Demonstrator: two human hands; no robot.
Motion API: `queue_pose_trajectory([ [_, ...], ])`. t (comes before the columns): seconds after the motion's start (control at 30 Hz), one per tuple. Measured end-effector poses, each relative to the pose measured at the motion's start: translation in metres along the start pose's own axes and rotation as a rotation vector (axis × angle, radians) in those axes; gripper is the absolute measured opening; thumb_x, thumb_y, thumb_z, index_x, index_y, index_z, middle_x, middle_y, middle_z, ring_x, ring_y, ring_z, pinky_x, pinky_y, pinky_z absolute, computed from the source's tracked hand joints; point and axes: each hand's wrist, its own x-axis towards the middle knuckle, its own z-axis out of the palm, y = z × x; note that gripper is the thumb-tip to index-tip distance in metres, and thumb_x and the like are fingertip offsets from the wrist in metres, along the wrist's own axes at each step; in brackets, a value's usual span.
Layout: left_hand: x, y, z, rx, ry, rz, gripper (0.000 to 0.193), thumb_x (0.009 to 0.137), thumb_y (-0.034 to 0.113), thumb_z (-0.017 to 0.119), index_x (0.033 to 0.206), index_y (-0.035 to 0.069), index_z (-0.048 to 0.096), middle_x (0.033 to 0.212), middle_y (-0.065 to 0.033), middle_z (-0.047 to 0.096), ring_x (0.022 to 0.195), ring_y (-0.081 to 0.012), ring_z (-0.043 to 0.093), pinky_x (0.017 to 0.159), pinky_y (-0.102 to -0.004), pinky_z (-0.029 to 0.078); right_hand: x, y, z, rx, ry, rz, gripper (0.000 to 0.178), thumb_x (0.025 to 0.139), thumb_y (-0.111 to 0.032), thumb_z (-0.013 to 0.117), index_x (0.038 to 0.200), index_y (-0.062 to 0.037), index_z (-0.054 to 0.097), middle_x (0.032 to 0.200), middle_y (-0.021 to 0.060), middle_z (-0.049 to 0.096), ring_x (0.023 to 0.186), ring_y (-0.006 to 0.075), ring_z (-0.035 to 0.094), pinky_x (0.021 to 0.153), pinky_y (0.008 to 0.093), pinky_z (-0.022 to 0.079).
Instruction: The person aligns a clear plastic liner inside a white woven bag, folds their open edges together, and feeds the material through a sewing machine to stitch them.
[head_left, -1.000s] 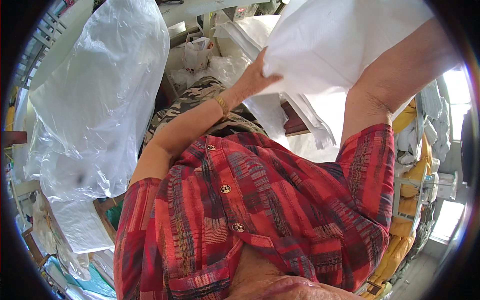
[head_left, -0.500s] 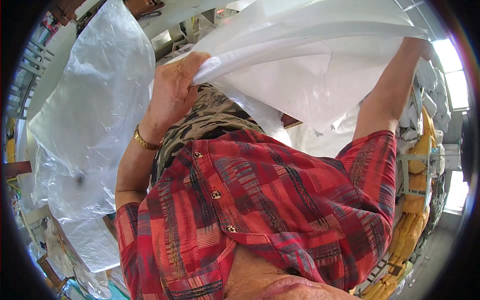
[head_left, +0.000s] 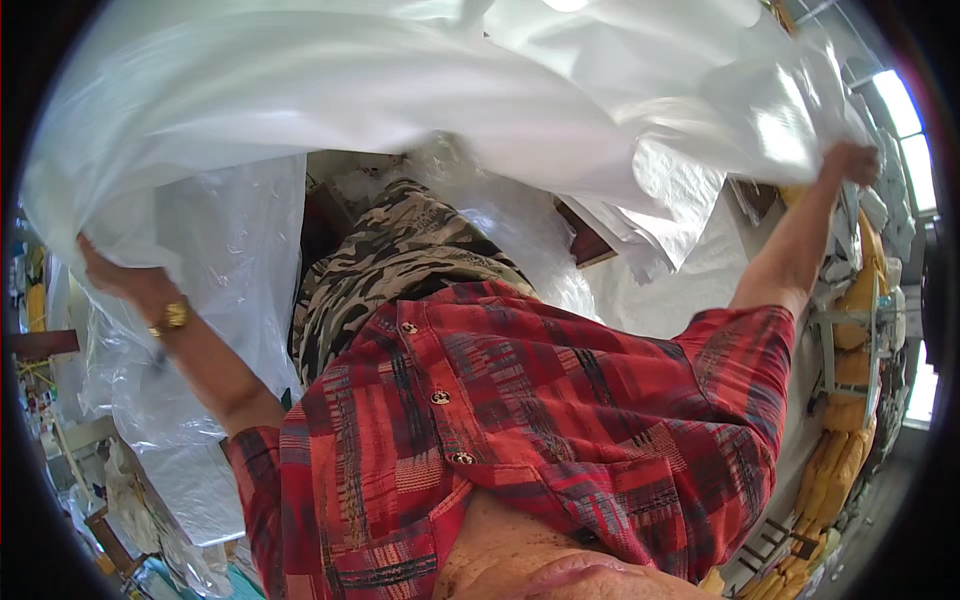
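A wide white translucent plastic sheet [head_left: 400, 90] billows across the upper part of the head view, blurred in places by its movement. At the far left, my left hand [head_left: 125, 278] is closed on one edge of it, the fingertips partly covered by the sheet. My right hand [head_left: 852, 163] grips the other side at the far right in a fist. Both arms are spread wide, with the sheet stretched between them. Below the left part of it hangs clear crinkled plastic film [head_left: 225, 260]. White sheets with a folded corner [head_left: 680, 215] lie under the right part.
Yellow bundled material [head_left: 835, 460] is stacked along the right side beside a pale metal frame [head_left: 830, 345]. A dark reddish-brown wooden piece [head_left: 588, 240] shows under the sheets. On the left are a brown board [head_left: 45, 345] and a pale beam [head_left: 85, 432].
My left hand has swung out to the far left, spreading the white sheet across the top. My right hand has moved slightly down, still gripping its side.
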Motion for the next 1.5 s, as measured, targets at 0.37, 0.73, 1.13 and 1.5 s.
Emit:
queue_pose_trajectory([
  [0.37,0.152,-0.095,-0.094,0.436,0.279,-0.053,0.041,0.088,0.028,0.069,0.110,-0.007,0.064,0.100,-0.0189,0.069,0.088,-0.0302,0.068,0.075,-0.0404,0.055,0.005,0.075,0.032,-0.831,0.048,-0.218,0.026,0.085,-0.032,0.058,0.091,-0.0110,0.070,0.085,0.0048,0.070,0.079,0.0279,0.068,0.068,0.0462,0.053],
  [0.73,0.142,-0.107,-0.091,0.549,0.294,-0.107,0.042,0.088,0.028,0.069,0.113,-0.006,0.063,0.103,-0.0193,0.068,0.090,-0.0305,0.067,0.077,-0.0410,0.054,-0.259,-0.366,-0.191,1.242,-1.213,-0.508,0.077,0.077,-0.042,0.077,0.140,-0.0111,0.045,0.143,0.0185,0.044,0.135,0.0349,0.036,0.110,0.0561,0.023],
  [1.13,0.145,-0.096,-0.116,0.561,0.334,-0.132,0.044,0.088,0.028,0.068,0.116,-0.005,0.061,0.106,-0.0196,0.067,0.093,-0.0309,0.066,0.080,-0.0416,0.054,-0.371,-0.390,-0.216,1.002,-1.325,-1.104,0.033,0.095,-0.041,0.055,0.082,-0.0130,0.067,0.069,0.0092,0.065,0.075,0.0242,0.065,0.091,0.0410,0.041],
  [1.5,0.142,-0.089,-0.138,0.579,0.362,-0.140,0.046,0.088,0.028,0.068,0.118,-0.004,0.060,0.109,-0.0200,0.066,0.096,-0.0312,0.066,0.083,-0.0421,0.053,-0.284,-0.359,0.047,-0.004,-1.013,-0.575,0.045,0.089,-0.047,0.062,0.107,-0.0061,0.067,0.094,0.0138,0.070,0.085,0.0369,0.066,0.083,0.0461,0.051],
])
